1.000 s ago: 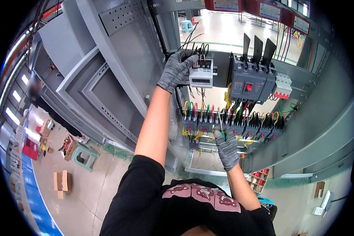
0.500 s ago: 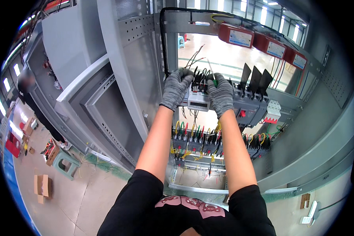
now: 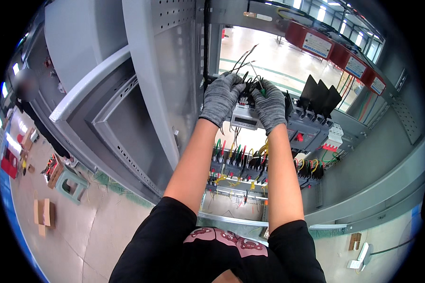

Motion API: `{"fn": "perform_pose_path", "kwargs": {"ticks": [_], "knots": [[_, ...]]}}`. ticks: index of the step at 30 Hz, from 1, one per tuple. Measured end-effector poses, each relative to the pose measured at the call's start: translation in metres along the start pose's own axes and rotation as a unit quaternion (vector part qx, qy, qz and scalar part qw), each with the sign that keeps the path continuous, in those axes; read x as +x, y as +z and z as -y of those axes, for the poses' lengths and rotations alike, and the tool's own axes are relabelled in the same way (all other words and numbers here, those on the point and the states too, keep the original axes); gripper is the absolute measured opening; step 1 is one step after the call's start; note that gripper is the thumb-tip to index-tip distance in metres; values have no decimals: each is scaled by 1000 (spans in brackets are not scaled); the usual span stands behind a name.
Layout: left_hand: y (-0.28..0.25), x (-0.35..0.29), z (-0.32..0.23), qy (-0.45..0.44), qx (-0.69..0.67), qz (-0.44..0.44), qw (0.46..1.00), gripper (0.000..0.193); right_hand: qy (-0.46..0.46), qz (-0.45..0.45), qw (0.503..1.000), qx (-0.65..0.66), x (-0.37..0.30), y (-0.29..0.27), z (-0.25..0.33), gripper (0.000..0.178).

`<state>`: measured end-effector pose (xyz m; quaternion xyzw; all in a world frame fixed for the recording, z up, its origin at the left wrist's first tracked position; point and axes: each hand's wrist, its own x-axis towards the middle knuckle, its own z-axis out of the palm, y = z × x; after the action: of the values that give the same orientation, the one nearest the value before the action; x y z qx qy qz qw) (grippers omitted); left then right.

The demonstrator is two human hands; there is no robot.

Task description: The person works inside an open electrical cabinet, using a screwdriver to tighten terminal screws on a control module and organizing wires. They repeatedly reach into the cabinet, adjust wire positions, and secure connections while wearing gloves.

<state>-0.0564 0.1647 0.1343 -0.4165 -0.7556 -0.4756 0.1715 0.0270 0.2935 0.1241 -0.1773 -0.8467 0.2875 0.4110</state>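
My left hand (image 3: 221, 100), in a grey knit glove, has its fingers closed around black wires (image 3: 241, 63) whose stripped ends stick up past the fingertips. Close beside it, my gloved right hand (image 3: 271, 107) grips a screwdriver (image 3: 263, 92) with a green handle, its thin shaft pointing up and away. Both hands are above a small light-grey module with a dark display (image 3: 244, 120), mounted in an open metal cabinet. More black wires bunch between the hands at the module's top. The fingertips are partly hidden behind the gloves and wires.
Right of my hands is a large grey circuit breaker (image 3: 307, 134) with upright black barriers (image 3: 317, 94). Red transformers (image 3: 311, 41) hang above on a rail. Breakers with coloured wires (image 3: 243, 162) line up below. A cabinet door (image 3: 127, 127) stands at left; a person (image 3: 40, 122) is beyond it.
The view has shifted slightly. My left hand has moved in over the black wires, nearer my right hand. The right hand still grips the screwdriver, now tilted differently.
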Motion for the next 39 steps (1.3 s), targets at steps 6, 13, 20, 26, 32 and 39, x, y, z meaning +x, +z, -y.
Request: {"fn": "perform_pose_path", "kwargs": {"ticks": [6,13,20,26,32,39], "knots": [[3,5,12,7,-48,30,998,28,31,22,996,76,3,-1,-13,36],[3,5,8,-13,-94,17,995,26,51,-11,990,132,-1,-3,-8,19],[17,-1,11,5,-71,-54,996,26,32,-77,981,173,-7,8,-6,11],[16,-3,11,19,-79,-65,995,23,52,-118,962,241,-9,15,-10,11],[19,1,17,-4,-115,-33,993,25,81,-132,935,320,-11,15,-2,9],[27,9,19,0,-163,-41,986,20,17,-47,996,70,-7,-3,15,33]]}}
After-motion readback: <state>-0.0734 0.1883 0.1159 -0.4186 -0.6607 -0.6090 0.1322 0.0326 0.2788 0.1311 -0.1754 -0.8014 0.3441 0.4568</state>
